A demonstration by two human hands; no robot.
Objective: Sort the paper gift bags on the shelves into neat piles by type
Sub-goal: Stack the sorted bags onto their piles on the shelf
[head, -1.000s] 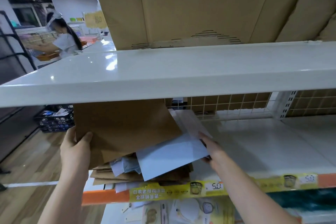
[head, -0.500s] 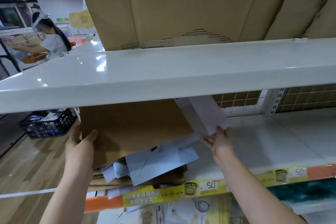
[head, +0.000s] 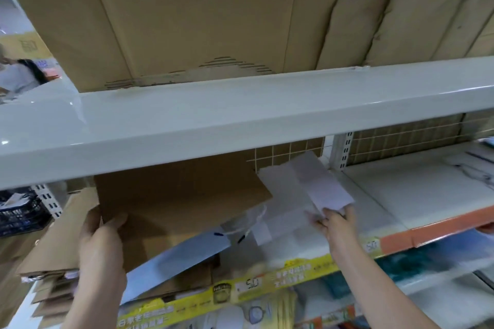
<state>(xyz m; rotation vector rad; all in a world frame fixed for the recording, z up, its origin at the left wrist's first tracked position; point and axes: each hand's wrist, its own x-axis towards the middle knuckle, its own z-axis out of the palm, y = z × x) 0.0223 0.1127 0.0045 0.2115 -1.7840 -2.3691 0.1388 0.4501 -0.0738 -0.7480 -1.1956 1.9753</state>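
On the white middle shelf (head: 417,195), my left hand (head: 103,238) grips the near left corner of a large brown paper bag (head: 181,200) and holds it tilted up over a mixed pile. Below it lie a pale blue bag (head: 181,256) and several flat brown bags (head: 53,259) stacked at the left. My right hand (head: 335,223) pinches the near end of a small white bag (head: 318,181), lifted over other white bags (head: 283,214) lying right of the brown one.
The upper shelf board (head: 240,115) hangs low over the work space, with big cardboard boxes (head: 187,13) on it. Yellow and orange price strips (head: 294,272) line the shelf's front edge. A person (head: 18,75) stands far left. A black crate (head: 18,211) sits on the floor.
My right hand has carried the small white bag to the right, away from the brown pile. My left hand has kept the brown bag raised. The view has shifted right.
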